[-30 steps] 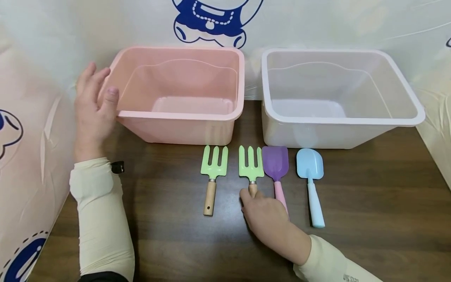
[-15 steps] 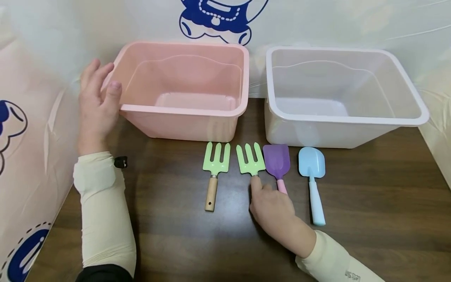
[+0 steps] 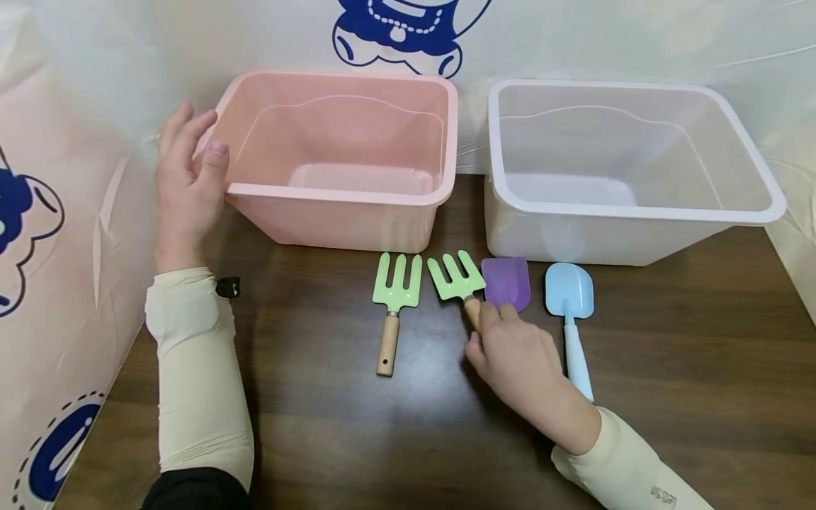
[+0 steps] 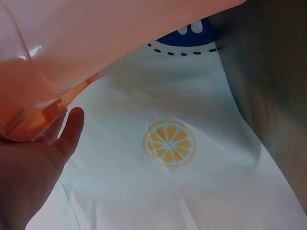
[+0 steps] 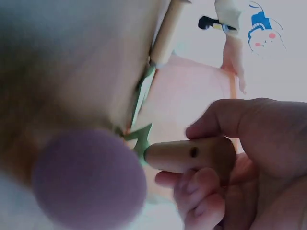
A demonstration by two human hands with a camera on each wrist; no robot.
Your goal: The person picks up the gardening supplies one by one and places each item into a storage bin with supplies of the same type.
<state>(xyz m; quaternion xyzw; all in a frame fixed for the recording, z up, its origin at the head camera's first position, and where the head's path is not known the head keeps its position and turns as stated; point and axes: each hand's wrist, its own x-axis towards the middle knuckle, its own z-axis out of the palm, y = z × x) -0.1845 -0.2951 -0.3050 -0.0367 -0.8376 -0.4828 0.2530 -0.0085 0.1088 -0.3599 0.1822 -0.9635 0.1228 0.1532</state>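
Newly askew, the fork (image 3: 457, 285) seems secure in your pinching right hand (image 3: 525, 365); your relaxed left hand (image 3: 190, 188) touches the pink tub (image 3: 344, 221).

Brown wood-grain tabletop (image 3: 331, 432), pale printed sheeting (image 3: 593, 35)

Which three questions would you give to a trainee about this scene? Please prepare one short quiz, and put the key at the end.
1. Multiple choice. What colour is the head of the fork that the right hand holds?
A) blue
B) green
C) purple

2. True or false. The left hand is at the pink bin, not at the white bin.

3. Count. How many hand tools show in the head view, including the held one?

Key: 1. B, green. 2. True. 3. Four: the held fork, a second fork, a purple shovel and a blue shovel.
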